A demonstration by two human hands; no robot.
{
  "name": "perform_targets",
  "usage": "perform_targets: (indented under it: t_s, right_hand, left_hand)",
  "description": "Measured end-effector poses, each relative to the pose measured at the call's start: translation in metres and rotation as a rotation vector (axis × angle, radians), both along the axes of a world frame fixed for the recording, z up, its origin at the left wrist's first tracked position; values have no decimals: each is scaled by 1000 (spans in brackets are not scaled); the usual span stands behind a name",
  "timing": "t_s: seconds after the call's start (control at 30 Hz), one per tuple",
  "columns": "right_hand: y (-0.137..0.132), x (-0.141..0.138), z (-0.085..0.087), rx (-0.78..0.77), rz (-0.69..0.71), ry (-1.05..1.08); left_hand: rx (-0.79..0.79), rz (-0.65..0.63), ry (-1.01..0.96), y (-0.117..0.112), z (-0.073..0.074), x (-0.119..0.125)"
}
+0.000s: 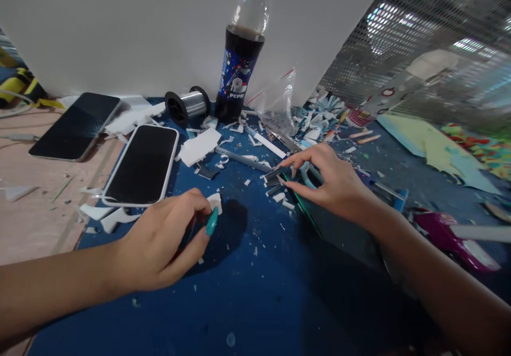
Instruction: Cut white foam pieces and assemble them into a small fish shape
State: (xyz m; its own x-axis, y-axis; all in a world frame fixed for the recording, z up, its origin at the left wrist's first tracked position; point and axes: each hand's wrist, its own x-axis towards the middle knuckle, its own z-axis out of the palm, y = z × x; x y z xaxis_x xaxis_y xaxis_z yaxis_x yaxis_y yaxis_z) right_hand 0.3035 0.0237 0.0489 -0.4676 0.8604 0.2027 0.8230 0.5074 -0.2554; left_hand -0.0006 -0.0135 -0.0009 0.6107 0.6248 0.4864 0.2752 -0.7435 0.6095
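My left hand (163, 241) is closed, thumb and forefinger pinched at a small white scrap (215, 203), just above the blue work surface (255, 287). The thumb has a long teal nail. My right hand (331, 180) hovers over small dark grey strips (273, 178), its thumb and forefinger apart; I see nothing between them. Under that hand lies a dark sheet with a green edge (305, 212). Light blue scissor handles (311, 175) show partly behind the right fingers. Small white offcuts (283, 200) lie beside the strips.
A cola bottle (239, 68) and a wire spool (187, 105) stand at the back. Two phones, one white-edged (141, 165) and one dark (75, 127), lie left. Scraps (319, 116) are heaped behind, near a plastic bag (279, 103). A magenta tool (451, 239) lies right.
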Motion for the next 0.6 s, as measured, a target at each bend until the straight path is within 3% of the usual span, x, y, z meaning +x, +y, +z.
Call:
perform_targets:
  t_s: [0.37, 0.6]
  right_hand:
    - [-25, 18, -11, -40, 113, 73]
    - [-26, 21, -13, -78, 135, 70]
  left_hand:
    - [-12, 43, 40, -2, 1, -1]
    - [-4, 48, 47, -1, 3, -1]
